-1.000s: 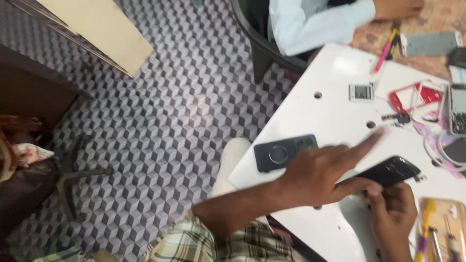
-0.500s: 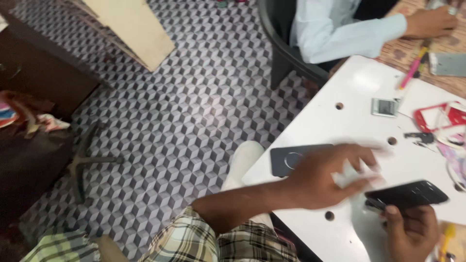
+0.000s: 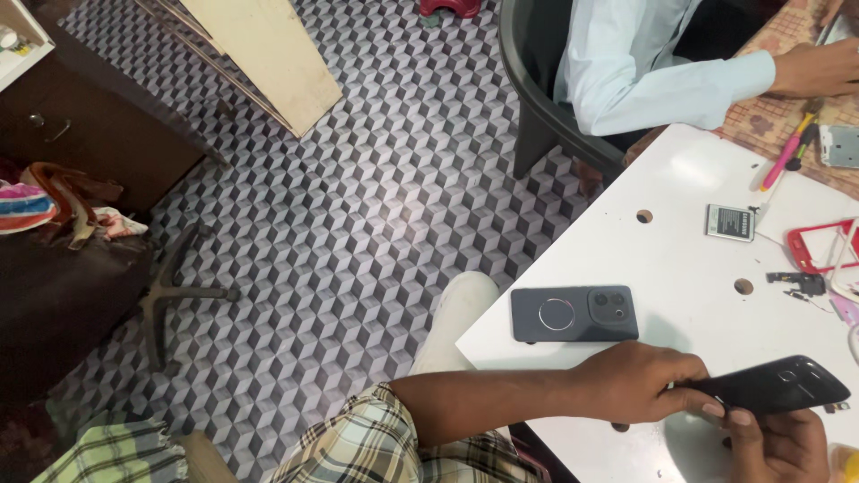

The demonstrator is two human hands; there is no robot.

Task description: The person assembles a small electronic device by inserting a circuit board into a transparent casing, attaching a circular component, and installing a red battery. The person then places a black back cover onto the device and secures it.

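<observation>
A floor of grey cube-pattern tiles fills most of the view, and a white bench [image 3: 680,268] with round holes cuts in from the right. On the bench lies a dark grey phone [image 3: 574,314], face down, with a ring mark and a camera block on its back; it serves as the landmark here.

Just below and to the right of that grey phone, the person holds a black phone [image 3: 777,386] over the bench edge. The left hand [image 3: 637,383] is clenched around its near end, fingers wrapped over the edge. The right hand [image 3: 777,443] grips it from beneath, thumb pressed on the lower side. The black phone looks light and stiff, with a glossy, rather slippery shell that seems slightly bowed, so it is probably best held by its long edges rather than its flat faces.

Further right of the grey phone sit a small battery [image 3: 729,222], a red frame [image 3: 819,247] and some small dark parts [image 3: 796,283]. Beyond them another person in a pale sleeve [image 3: 667,85] sits in a black chair [image 3: 537,98].
</observation>
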